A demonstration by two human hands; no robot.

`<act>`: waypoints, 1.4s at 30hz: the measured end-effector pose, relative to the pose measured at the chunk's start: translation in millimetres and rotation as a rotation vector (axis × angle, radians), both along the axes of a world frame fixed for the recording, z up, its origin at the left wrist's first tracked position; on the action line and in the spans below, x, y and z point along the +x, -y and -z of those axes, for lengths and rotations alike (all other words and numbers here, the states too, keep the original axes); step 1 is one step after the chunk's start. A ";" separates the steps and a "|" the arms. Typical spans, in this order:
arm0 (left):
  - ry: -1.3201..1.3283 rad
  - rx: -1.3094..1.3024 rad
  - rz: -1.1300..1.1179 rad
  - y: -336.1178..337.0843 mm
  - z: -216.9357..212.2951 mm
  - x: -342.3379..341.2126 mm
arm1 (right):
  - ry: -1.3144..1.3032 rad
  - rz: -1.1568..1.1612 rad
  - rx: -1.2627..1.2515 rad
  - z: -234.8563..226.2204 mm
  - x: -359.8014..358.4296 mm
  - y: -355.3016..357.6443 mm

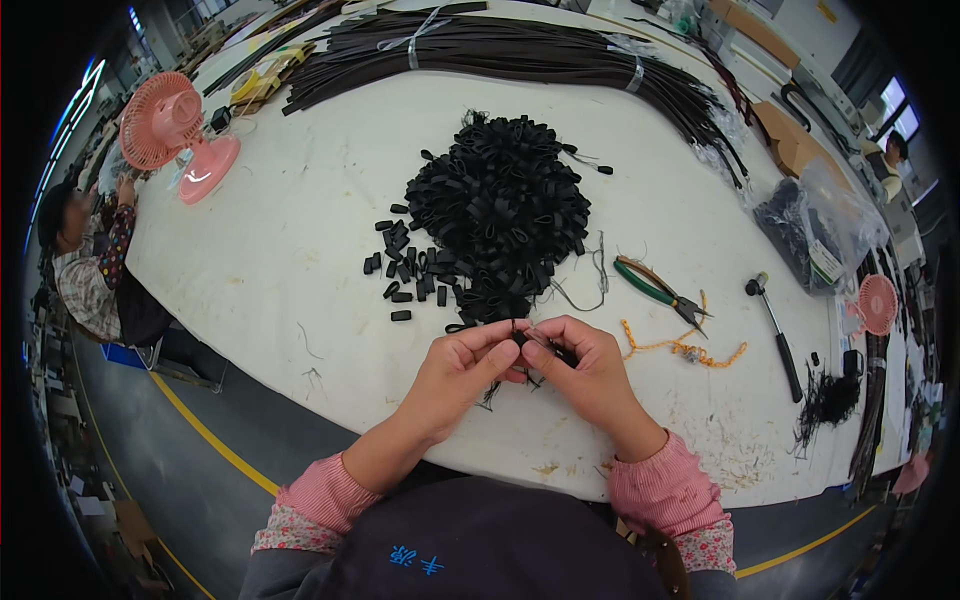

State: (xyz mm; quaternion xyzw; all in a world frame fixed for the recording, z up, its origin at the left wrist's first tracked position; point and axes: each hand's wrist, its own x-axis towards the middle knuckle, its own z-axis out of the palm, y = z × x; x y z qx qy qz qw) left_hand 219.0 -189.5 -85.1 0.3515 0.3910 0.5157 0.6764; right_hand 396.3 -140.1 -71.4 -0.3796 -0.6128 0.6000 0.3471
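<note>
My left hand (462, 368) is closed in a pinch on a small black strap loop (520, 337) with loose threads hanging from it. My right hand (588, 368) meets it thumb to thumb, its fingers closed too. Something dark, with a thin greyish part, shows among the right fingers; its kind is too hidden to name. Just beyond both hands rises a heap of black strap loops (500, 195). Several short folded black loops (402, 262) lie scattered along the heap's left side.
Green-handled pliers (655, 287), an orange cord (660, 347) and a hammer (775, 335) lie right of my hands. Black thread scraps (830, 400) sit farther right. Long black strips (480, 45) span the back; a pink fan (205, 165) stands back left. A person (85, 250) sits at the left edge.
</note>
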 end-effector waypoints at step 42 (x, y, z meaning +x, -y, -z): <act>-0.144 0.039 0.019 2.3 -0.2 -4.2 | 0.453 0.085 0.826 -13.8 9.7 -6.3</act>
